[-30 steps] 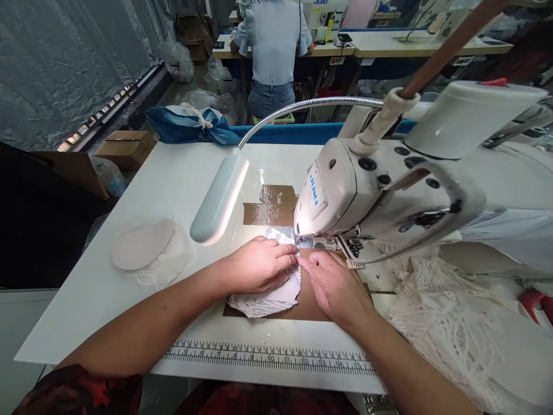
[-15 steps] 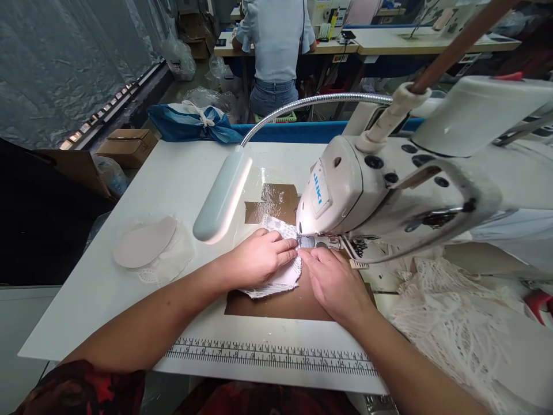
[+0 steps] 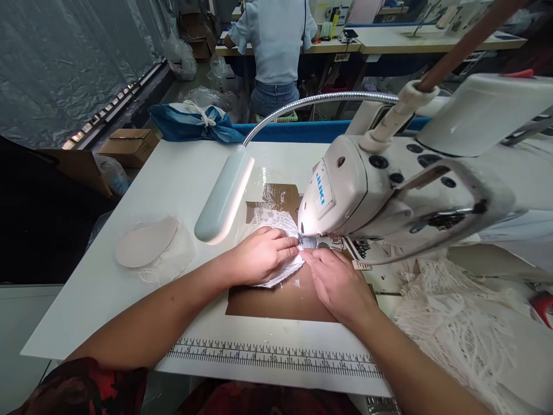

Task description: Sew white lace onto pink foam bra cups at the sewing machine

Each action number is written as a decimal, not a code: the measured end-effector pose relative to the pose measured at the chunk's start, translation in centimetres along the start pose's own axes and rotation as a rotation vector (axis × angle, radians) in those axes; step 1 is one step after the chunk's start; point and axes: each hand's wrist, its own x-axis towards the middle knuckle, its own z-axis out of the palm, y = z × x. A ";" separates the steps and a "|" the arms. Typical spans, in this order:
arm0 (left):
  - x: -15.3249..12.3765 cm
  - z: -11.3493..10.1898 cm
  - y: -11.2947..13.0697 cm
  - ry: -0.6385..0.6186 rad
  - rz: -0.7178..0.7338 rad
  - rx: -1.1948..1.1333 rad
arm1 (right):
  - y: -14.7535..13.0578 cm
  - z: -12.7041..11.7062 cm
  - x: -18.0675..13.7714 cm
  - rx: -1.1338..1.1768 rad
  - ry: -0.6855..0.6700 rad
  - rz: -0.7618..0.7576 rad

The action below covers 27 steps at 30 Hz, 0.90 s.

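Observation:
A piece of white lace fabric (image 3: 273, 219) lies at the needle area of the white sewing machine (image 3: 334, 178), over a brown sheet (image 3: 276, 302) on the table. My left hand (image 3: 263, 253) lies flat on the lace, its fingers stretched toward the presser foot (image 3: 308, 242). Close by, my right hand (image 3: 332, 276) has its fingertips closed at the lace's right edge, just in front of the foot. The needle itself is hidden by the machine head.
At the left lie stacked pale oval pads and lace pieces (image 3: 149, 245). A grey lamp (image 3: 222, 196) hangs over the table on a bendy metal neck. More white lace (image 3: 453, 323) is heaped on the right. A printed ruler (image 3: 276, 358) runs along the front edge. Beyond, a person (image 3: 279, 52) sits facing away.
The lace has turned under my left hand; its lower edge has drawn up and its upper part has swung left. Both hands stay by the presser foot.

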 end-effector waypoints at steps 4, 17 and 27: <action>0.0 -0.1 -0.2 0.025 -0.049 -0.042 | 0.1 0.0 0.2 0.044 -0.016 0.008; -0.3 -0.2 0.3 0.018 0.008 0.037 | 0.0 -0.2 0.2 0.077 -0.069 0.212; -0.6 -0.2 -0.4 -0.026 0.092 -0.022 | -0.7 -0.5 0.3 -0.024 -0.154 0.080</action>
